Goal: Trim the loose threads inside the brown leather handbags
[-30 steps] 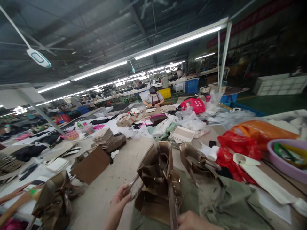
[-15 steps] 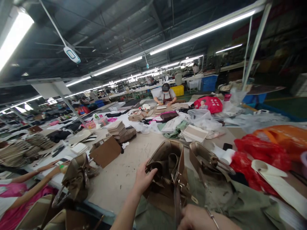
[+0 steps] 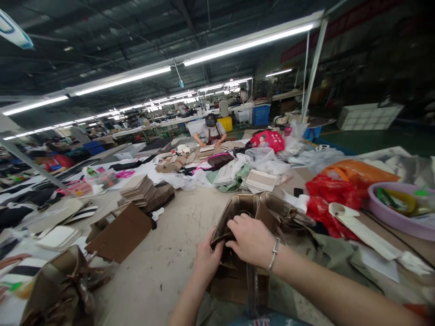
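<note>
A brown handbag [image 3: 233, 287] stands upright and open on the table before me, its olive lining bunched inside. My left hand [image 3: 206, 256] grips the bag's left rim, thumb on the inner side and fingers outside. Over the opening, my right hand [image 3: 253, 240], with a bracelet at the wrist, has its fingers bent onto the lining near that same rim; the fingertips are partly hidden. A clear-wrapped strap [image 3: 252, 290] hangs down the near side. Touching the bag on its right is a second brown bag [image 3: 270, 213], lying against olive cloth [image 3: 336, 258].
Left lie another brown bag [image 3: 56, 290], a brown box-shaped piece [image 3: 120, 233] and stacked panels [image 3: 137, 190]. On the right are red plastic bags [image 3: 329, 199], a white roll [image 3: 360, 226] and a purple basin [image 3: 387, 217]. A co-worker [image 3: 210, 131] works across the table.
My right hand has risen from the strap at the bag's near side to the lining at its opening. My left hand stays on the left rim. The view has turned right.
</note>
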{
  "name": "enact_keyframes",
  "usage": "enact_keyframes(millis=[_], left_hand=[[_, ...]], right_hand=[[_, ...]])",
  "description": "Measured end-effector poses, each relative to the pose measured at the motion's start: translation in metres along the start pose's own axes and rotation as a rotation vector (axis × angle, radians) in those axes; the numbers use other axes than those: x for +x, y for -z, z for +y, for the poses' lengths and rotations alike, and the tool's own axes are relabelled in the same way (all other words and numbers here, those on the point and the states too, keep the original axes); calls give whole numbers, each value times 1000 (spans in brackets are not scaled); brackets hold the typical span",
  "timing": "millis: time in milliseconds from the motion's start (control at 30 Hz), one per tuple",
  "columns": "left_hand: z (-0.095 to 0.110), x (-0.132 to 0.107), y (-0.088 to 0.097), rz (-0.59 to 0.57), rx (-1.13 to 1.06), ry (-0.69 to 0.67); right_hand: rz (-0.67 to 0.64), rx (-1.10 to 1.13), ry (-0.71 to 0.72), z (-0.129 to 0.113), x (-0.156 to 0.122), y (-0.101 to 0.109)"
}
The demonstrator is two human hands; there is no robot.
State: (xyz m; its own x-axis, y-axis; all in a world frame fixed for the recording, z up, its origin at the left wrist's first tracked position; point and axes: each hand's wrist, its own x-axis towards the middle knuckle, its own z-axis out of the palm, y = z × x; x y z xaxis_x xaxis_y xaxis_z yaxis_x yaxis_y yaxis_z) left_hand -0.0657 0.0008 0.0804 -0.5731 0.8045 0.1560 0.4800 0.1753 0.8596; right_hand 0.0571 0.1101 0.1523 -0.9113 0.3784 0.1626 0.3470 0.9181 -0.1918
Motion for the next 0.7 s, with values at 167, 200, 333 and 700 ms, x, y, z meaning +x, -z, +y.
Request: enact_keyframes(millis=[167,200,333,700], left_hand=[[-15,8,12,-34,-24,1],[-17,10,15,-35,-28,6],[-20,17,25,-28,-17,19],[-25,13,17,70,-43,46]], right_hand=[[-105,-115,-13,-9,27,-13],[-104,-125,-22,-5,31,-11],[-76,-182,-52,15,45,-1],[-30,-71,71,58,50,-6]])
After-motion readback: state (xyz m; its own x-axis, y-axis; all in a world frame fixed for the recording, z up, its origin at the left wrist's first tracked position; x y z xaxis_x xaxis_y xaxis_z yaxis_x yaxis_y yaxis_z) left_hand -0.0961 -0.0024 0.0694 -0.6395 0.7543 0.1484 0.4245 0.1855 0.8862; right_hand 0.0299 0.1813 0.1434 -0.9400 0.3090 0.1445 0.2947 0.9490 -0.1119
